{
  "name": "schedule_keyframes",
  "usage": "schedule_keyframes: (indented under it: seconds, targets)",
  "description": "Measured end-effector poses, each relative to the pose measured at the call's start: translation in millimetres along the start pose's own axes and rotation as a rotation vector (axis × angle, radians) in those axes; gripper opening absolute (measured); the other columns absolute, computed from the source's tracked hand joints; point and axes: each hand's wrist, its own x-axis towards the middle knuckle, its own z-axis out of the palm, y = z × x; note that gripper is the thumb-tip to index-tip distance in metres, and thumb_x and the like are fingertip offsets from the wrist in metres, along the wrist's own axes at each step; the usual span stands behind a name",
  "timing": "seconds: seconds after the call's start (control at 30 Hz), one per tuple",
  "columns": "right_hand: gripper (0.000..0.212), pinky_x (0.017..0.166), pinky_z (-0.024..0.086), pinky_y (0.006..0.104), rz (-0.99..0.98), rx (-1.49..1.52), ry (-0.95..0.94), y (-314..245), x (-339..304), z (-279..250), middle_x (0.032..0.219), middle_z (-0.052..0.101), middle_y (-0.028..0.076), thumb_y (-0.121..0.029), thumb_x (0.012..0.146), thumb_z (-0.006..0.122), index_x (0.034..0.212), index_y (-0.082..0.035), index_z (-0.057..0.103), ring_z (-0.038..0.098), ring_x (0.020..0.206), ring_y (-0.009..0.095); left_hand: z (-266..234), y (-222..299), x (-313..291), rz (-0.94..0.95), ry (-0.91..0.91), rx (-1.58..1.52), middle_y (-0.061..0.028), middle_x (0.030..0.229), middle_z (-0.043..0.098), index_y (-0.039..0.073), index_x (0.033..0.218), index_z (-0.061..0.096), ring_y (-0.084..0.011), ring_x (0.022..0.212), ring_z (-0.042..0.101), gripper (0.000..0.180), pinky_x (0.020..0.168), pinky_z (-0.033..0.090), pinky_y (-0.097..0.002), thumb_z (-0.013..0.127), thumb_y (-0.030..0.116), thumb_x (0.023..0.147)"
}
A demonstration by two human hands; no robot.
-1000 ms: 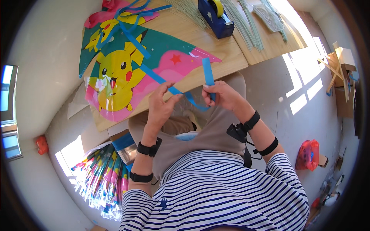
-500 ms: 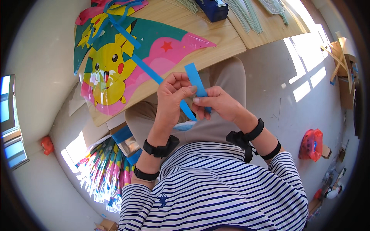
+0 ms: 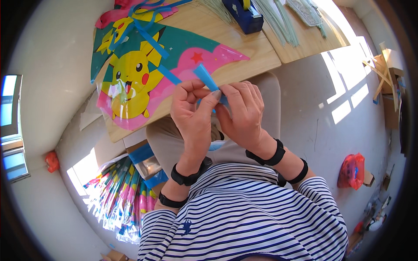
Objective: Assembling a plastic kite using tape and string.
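Both my hands meet over my lap, just off the table's near edge, on one blue ribbon (image 3: 206, 77). My left hand (image 3: 191, 115) pinches it between thumb and fingers, with a folded end sticking up above the thumb. Against it, my right hand (image 3: 243, 111) closes its thumb and fingers on the same ribbon and covers much of the fold. A length of ribbon runs back from my left hand over a kite (image 3: 185, 50). This kite is teal and pink with a yellow cartoon figure, and lies flat on the wooden table (image 3: 230, 71). More blue ribbon lies looped at its far end.
A dark blue tape dispenser (image 3: 250, 21) stands at the table's back, beside thin pale rods (image 3: 283, 32) and a clear tray (image 3: 305, 13). Several folded colourful kites (image 3: 119, 195) fan out at lower left by a carton (image 3: 148, 162). A red plastic bag (image 3: 352, 170) sits on the floor at right.
My right hand has turned over and come up against my left, its fingers now over the ribbon. The ribbon's upright end has become folded and tilts more to the left.
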Motion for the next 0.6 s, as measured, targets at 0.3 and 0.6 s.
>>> schedule_keyframes:
  seconds: [0.3,0.6]
  targets:
    - [0.019,0.071,0.053,0.0257,0.909,1.110,-0.144,-24,18,-38,0.086,0.070,0.008,-0.009,0.096,0.060,0.101,0.007,0.068,0.066,0.076,0.013,-26,-2,-4,0.112,-0.281,0.112,-0.0094,0.117,0.062,0.000,0.125,0.053,-0.0157,0.107,0.059,0.047,0.089,0.048,-0.0315,0.075,0.012,0.085]
    - [0.023,0.068,0.055,0.0284,0.889,1.230,-0.034,-15,56,-91,0.082,0.069,0.013,-0.016,0.096,0.061,0.096,0.006,0.068,0.067,0.069,0.018,-59,-71,-48,-0.443,-1.245,0.958,-0.0126,0.111,0.067,0.003,0.126,0.059,-0.0174,0.103,0.062,0.049,0.088,0.047,-0.0314,0.071,0.034,0.090]
